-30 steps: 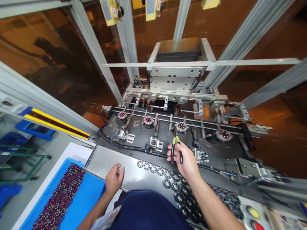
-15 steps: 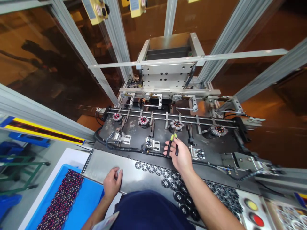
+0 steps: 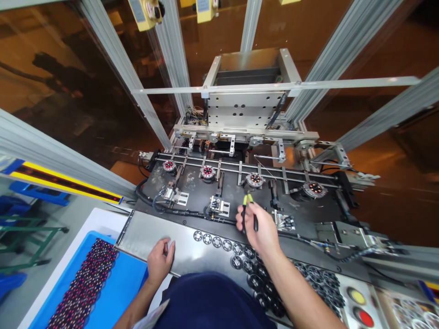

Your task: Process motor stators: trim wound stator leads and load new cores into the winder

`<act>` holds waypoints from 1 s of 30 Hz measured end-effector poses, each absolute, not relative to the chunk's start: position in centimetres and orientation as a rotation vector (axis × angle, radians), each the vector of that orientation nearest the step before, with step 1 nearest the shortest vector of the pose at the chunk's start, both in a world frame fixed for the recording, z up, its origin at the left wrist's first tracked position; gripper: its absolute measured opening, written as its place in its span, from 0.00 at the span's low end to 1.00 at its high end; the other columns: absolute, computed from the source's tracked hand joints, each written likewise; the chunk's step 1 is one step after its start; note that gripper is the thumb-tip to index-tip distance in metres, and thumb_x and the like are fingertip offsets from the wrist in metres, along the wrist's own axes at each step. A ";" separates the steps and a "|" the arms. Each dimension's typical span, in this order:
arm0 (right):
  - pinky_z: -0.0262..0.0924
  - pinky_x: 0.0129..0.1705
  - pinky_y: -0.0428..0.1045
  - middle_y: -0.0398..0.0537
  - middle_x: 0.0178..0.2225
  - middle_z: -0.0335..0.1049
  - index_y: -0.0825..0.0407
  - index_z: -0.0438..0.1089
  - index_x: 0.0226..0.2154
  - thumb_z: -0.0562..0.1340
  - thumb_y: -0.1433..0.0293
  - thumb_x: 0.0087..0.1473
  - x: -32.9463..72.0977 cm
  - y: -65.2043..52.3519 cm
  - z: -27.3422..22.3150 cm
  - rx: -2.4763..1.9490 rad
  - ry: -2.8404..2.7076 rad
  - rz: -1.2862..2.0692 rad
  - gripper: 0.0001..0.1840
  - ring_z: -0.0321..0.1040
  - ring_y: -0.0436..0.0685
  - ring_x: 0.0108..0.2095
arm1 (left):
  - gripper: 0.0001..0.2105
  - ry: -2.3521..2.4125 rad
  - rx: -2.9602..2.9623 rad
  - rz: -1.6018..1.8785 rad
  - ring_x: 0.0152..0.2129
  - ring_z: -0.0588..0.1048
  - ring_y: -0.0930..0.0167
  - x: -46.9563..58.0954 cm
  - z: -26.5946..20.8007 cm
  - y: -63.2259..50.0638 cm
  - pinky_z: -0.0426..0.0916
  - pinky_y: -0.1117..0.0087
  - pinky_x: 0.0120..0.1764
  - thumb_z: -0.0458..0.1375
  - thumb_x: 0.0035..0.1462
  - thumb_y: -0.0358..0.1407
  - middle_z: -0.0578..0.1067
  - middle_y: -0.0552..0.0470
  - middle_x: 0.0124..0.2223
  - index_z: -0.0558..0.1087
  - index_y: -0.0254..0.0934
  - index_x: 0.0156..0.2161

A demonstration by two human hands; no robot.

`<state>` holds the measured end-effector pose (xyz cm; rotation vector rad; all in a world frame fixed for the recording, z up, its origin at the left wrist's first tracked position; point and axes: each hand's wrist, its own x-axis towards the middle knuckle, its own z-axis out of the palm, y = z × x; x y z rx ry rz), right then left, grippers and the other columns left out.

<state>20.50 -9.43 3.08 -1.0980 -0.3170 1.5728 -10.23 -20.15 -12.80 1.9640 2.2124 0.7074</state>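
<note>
My right hand grips a pair of pliers with black and yellow-green handles. Their tip points away from me, just short of the third round fixture, apart from it. That fixture holds a disc with copper-coloured spots. My left hand rests on the steel ledge, thumb apart from loosely bent fingers, holding nothing. Between the hands, a row of small black-and-silver rings lies on the ledge. More dark rings are gathered beside my right forearm, which hides some of them.
Two fixtures to the left carry red-marked discs; another fixture stands at right. Sensor brackets and cables line the black plate. A blue tray of discs sits at left. Yellow and red buttons are at right.
My right hand has drawn the pliers back a little from the third fixture, towards me. My left hand stays in place. The view has shifted slightly.
</note>
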 end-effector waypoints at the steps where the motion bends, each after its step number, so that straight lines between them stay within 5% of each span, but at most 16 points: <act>1: 0.58 0.13 0.43 0.42 0.27 0.68 0.52 0.69 0.31 0.72 0.60 0.41 20.6 -10.7 4.2 -1.081 -0.348 1.636 0.18 0.62 0.49 0.19 | 0.19 2.215 1.961 0.705 0.21 0.74 0.69 -10.2 -12.9 -20.2 0.67 0.70 0.28 0.50 0.63 0.50 0.70 0.55 0.22 0.73 0.37 0.37; 7: 0.59 0.15 0.44 0.49 0.33 0.73 0.47 0.72 0.52 0.71 0.56 0.49 27.3 -16.2 7.3 -1.020 -0.594 1.627 0.28 0.64 0.51 0.21 | 0.19 2.213 1.944 0.695 0.22 0.74 0.69 -10.4 -13.1 -20.4 0.66 0.70 0.29 0.50 0.63 0.51 0.70 0.55 0.23 0.73 0.37 0.38; 12: 0.70 0.23 0.52 0.48 0.30 0.74 0.49 0.72 0.38 0.70 0.61 0.44 35.1 -13.3 4.0 -1.335 -0.457 1.437 0.17 0.72 0.58 0.26 | 0.20 2.180 1.952 0.714 0.22 0.74 0.69 -10.5 -12.9 -20.4 0.65 0.70 0.29 0.51 0.62 0.52 0.71 0.54 0.24 0.73 0.37 0.38; 30: 0.64 0.19 0.48 0.45 0.25 0.71 0.49 0.69 0.33 0.65 0.61 0.47 37.3 -10.6 1.5 -1.361 -0.396 1.380 0.10 0.67 0.55 0.21 | 0.19 2.163 1.874 0.744 0.20 0.71 0.69 -9.9 -11.4 -20.0 0.64 0.70 0.27 0.52 0.60 0.52 0.69 0.55 0.23 0.73 0.38 0.36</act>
